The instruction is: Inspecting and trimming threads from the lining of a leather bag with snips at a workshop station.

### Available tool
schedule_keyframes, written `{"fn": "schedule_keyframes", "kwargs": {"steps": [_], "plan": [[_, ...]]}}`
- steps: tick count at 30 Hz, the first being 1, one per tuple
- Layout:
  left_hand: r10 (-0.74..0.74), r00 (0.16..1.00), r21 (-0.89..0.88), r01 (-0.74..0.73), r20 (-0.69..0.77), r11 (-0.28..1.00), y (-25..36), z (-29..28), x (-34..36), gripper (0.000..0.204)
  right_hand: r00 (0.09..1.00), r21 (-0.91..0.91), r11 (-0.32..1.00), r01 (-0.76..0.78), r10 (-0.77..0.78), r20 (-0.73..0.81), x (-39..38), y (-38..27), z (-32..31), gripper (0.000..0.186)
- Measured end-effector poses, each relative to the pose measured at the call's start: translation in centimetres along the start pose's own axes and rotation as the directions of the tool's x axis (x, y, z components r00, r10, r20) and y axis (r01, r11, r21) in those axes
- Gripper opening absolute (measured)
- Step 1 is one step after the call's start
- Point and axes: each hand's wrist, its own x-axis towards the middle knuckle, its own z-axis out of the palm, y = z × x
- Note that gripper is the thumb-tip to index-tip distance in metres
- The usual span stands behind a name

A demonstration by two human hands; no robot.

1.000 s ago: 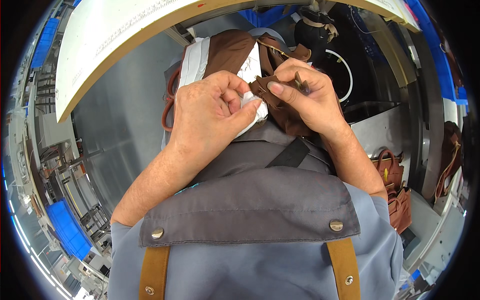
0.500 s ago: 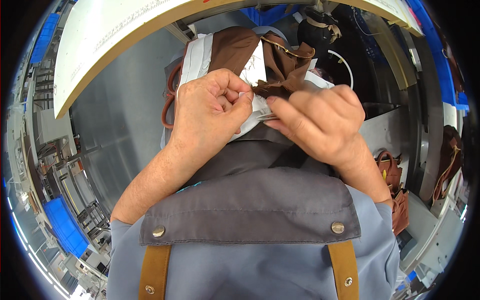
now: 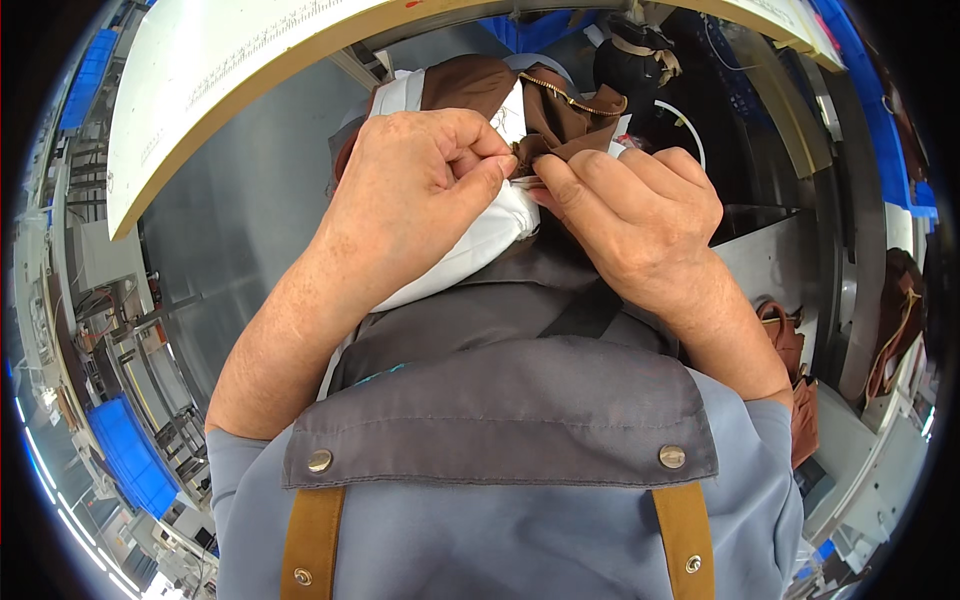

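Note:
A brown fabric lining point(image 3: 566, 125) with a gold-toothed zipper point(image 3: 572, 92) lies over my lap, joined with white material point(image 3: 470, 242). My left hand point(image 3: 410, 190) is closed, thumb and forefinger pinching the frayed edge of the lining. Right beside it, my right hand point(image 3: 630, 215) is closed too, its thumb and forefinger meeting at the same edge. A slim metal tool showed in that hand half a second ago; now the fingers mostly cover it. The two sets of fingertips almost touch. Loose threads lie on the white strip between the brown panels.
A white worktable edge with a ruler scale point(image 3: 260, 65) curves across the far side. Brown bags point(image 3: 785, 335) stand at the right by a grey metal box point(image 3: 775, 250). Blue bins point(image 3: 130, 452) are at the left. A black machine part point(image 3: 630, 65) is beyond the lining.
Both hands have moved slightly up and away from me, the right one closer to the left. More white material shows below the fingers, and the metal tool has become mostly hidden.

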Motion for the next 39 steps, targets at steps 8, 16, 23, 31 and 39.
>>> {"fn": "schedule_keyframes", "kwargs": {"steps": [8, 16, 23, 31, 39], "plan": [[-0.039, 0.999, -0.050, 0.039, -0.015, 0.998, -0.3, 0.3, 0.4, 0.012, 1.000, -0.053, 0.999, 0.013, -0.013, 0.013, 0.5, 0.1, 0.0, 0.018], [-0.122, 0.993, -0.236, 0.120, 0.007, 0.964, -0.5, 0.6, 0.6, 0.014, 1.000, -0.088, 0.996, 0.022, -0.023, -0.001, 0.6, 0.1, 0.2, 0.018], [-0.166, 0.986, -0.345, 0.149, -0.019, 0.927, -0.3, 1.0, 0.7, 0.014, 0.999, -0.106, 0.994, 0.011, -0.015, -0.035, 0.7, 0.3, 0.9, 0.017], [-0.135, 0.989, -0.418, 0.096, -0.064, 0.903, -0.2, 1.1, 0.5, 0.014, 0.991, 0.092, 0.991, -0.098, 0.089, 0.099, 1.4, 1.1, -0.6, 0.027], [-0.101, 0.995, -0.403, 0.083, -0.023, 0.912, 0.3, 0.9, 0.3, 0.016, 0.832, 0.669, 0.495, -0.555, 0.315, 0.457, 0.5, 2.9, 1.1, 0.026]]}}
